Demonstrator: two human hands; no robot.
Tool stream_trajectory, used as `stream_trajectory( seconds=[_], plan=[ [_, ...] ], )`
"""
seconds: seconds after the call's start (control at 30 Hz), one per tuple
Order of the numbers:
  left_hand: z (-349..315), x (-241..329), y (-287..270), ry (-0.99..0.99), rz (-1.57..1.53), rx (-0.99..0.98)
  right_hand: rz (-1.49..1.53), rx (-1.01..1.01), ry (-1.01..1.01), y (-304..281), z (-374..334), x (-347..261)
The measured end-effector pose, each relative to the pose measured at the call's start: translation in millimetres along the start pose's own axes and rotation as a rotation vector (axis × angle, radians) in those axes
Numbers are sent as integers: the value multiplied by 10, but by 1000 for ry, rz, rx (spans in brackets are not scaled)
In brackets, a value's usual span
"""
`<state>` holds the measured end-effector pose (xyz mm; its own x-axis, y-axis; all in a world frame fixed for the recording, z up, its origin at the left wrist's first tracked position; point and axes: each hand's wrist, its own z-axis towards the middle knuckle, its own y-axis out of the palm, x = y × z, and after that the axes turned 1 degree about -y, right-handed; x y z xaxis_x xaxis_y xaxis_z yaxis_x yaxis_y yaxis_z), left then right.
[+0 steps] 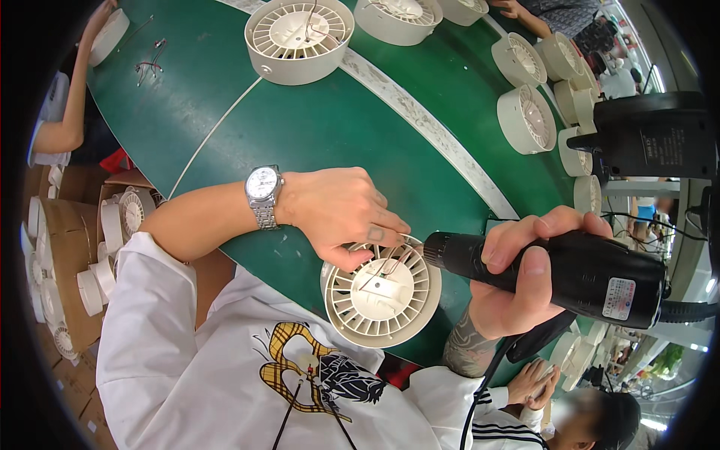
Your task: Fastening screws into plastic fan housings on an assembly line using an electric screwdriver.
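— What's before us?
— A smooth green worktop with a scuffed pale strip; round white housings stand beyond.
— Our right hand?
— Fingers wrapped round a black cylindrical power tool, nose pointing left beside the slotted cream plastic housing at the worktop's near edge.
— Our left hand?
— Palm down, fingers narrow, hiding some rim; we can't tell what they grip.
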<state>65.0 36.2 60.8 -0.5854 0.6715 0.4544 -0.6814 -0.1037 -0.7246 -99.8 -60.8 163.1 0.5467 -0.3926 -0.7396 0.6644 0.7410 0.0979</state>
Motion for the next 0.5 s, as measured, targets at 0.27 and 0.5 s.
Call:
stream_trajectory(
  seconds=[0.27,0.5],
  plan=[
    [-19,0,6,-21,-12,-1,9,40,67,17,1,9],
    [-11,0,8,-12,-21,19,50,102,115,32,13,8]
  ],
)
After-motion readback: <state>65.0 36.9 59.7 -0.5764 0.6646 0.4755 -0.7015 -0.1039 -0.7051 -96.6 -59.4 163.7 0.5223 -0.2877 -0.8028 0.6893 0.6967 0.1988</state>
